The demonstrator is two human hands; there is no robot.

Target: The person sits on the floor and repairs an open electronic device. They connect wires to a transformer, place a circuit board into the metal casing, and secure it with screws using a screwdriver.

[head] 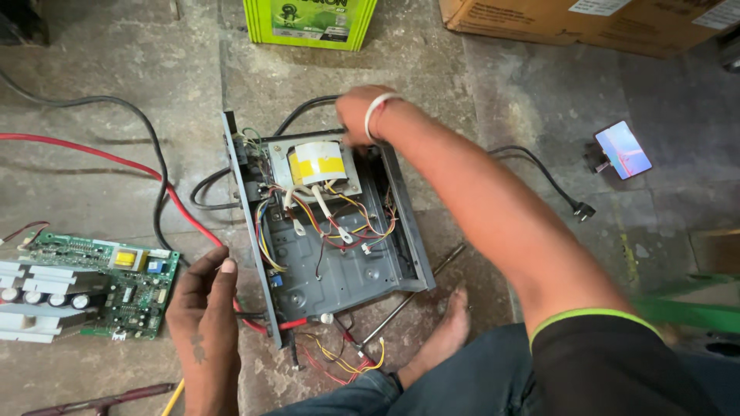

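An open grey metal chassis (pixel 347 273) lies on the stone floor, with a transformer (pixel 314 164) wrapped in yellow and white tape at its far end and loose coloured wires (pixel 331 223) inside. My right hand (pixel 356 115) reaches over the far corner of the chassis next to the transformer; its fingers are blurred and curled. A white band circles that wrist. My left hand (pixel 202 296) rests on the floor against the chassis's near left wall, fingers together, holding nothing.
A green circuit board (pixel 100 281) with capacitors lies at the left. Red (pixel 116 162) and black cables (pixel 146 131) cross the floor. A phone (pixel 623 149), a power plug (pixel 583 209), a green box (pixel 308 23), a cardboard box (pixel 586 23) and a screwdriver (pixel 408 296) lie around. My bare foot (pixel 447 331) sits by the chassis.
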